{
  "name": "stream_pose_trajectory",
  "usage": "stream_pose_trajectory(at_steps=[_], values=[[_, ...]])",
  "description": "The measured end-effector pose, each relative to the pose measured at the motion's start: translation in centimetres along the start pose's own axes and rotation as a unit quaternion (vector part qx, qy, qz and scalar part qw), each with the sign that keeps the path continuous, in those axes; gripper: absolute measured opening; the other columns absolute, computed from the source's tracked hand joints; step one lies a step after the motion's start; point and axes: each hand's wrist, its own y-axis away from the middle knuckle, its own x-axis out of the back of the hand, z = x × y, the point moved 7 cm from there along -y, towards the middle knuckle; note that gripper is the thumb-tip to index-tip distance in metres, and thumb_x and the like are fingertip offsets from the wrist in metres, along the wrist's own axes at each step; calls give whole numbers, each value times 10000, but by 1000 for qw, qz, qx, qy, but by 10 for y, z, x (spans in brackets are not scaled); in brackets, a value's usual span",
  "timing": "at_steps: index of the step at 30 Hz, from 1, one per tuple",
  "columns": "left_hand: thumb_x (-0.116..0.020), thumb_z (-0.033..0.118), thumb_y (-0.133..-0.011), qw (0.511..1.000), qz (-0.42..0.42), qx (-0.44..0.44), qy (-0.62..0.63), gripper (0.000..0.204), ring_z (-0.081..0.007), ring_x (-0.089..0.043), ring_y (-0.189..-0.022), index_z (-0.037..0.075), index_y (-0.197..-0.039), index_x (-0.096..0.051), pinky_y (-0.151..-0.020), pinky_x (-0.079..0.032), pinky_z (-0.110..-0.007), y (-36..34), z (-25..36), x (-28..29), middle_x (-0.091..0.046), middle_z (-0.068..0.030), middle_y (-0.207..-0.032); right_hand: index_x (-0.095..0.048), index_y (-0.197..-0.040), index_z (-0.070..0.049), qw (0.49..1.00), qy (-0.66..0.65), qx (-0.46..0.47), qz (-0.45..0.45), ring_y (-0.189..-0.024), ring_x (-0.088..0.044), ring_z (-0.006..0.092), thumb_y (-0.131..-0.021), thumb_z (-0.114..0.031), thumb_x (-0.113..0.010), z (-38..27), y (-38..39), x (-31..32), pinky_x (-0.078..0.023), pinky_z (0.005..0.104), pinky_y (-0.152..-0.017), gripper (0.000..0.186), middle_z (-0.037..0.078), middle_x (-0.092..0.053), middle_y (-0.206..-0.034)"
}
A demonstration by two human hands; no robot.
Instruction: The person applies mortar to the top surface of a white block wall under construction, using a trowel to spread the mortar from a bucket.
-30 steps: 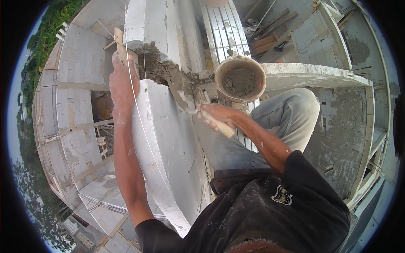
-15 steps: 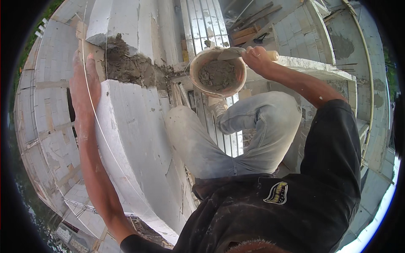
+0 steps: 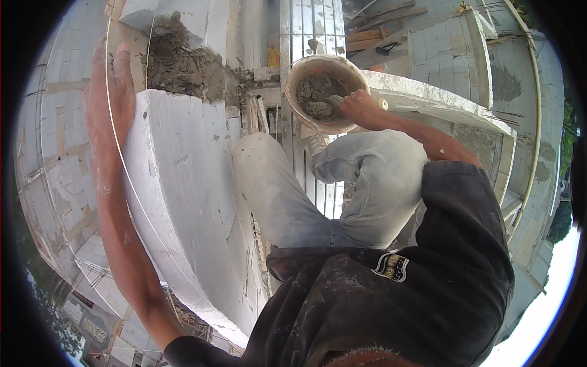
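Observation:
My left hand [image 3: 111,92] lies stretched along the outer side of the white block wall [image 3: 189,165], fingers straight, against a tan board [image 3: 133,52] beside a gap. Rough grey mortar [image 3: 183,70] fills part of that gap between two blocks. A taut white string [image 3: 109,79] crosses in front of the hand. My right hand [image 3: 359,109] is closed round the handle of a trowel [image 3: 334,105]. Its blade is down in a round bucket [image 3: 290,79], partly hidden by wet mortar [image 3: 315,92] and my fingers. The bucket sits in front of my knees.
Beneath the bucket runs a ribbed metal plank [image 3: 312,27]. A narrow pale beam [image 3: 428,95] extends to the right. Wooden pieces [image 3: 367,40] lie at the far side. Block walls [image 3: 452,58] stand around, and a long pole or hose [image 3: 538,110] runs down the right.
My right hand has lowered the trowel from above the bucket's rim into the mortar. The bucket now tilts more toward me. My left hand stays along the wall; the whole view has shifted slightly.

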Motion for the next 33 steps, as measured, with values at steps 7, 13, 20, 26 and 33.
stream_pose_trajectory(at_steps=[7, 13, 20, 26, 33], values=[[-407, 547, -985, 1000, -28, 13, -5, 636, -434, -581, -1160, 61, -1385, -493, -972, -456, -522, -4, -11, -7, -623, -269, -1199, -743, -790, -82, 998, -68, -8, -18, -814, -716, 282, -727, -216, -740, 26, -6, -37, -566, 394, -737, 148, 113, -726, -806], [-394, 553, -988, 1000, -17, -8, 24, 619, -432, -580, -1166, 117, -1423, -459, -974, -457, -519, -3, -5, -5, -610, -252, -1242, -712, -910, -75, 978, -189, -89, 5, -789, -707, 319, -729, -324, -770, 25, 7, -48, -560, 441, -719, 313, 158, -707, -798], [-396, 449, -1015, 999, 7, -47, -3, 600, -468, -629, -1049, 5, -1418, -402, -913, -484, -542, 0, 3, 0, -640, -317, -1106, -706, -996, -93, 957, -280, -78, 11, -870, -687, 347, -766, -330, -737, 51, 16, -54, -542, 458, -796, 331, 162, -707, -911], [-406, 420, -1016, 999, -20, -33, -1, 586, -508, -619, -1005, -15, -1409, -388, -876, -493, -540, -4, 2, 1, -637, -346, -1056, -682, -1007, -29, 901, -420, -14, 110, -750, -658, 287, -823, -301, -702, 62, 63, -3, -517, 398, -711, 328, 143, -686, -863], [-407, 361, -1025, 998, -51, -39, 21, 553, -491, -647, -914, -23, -1416, -330, -812, -518, -518, -2, 9, 4, -664, -330, -907, -648, -1100, -13, 826, -529, -185, 65, -645, -601, 172, -939, -420, -589, 86, 140, 116, -501, 330, -629, 442, 110, -618, -806]])
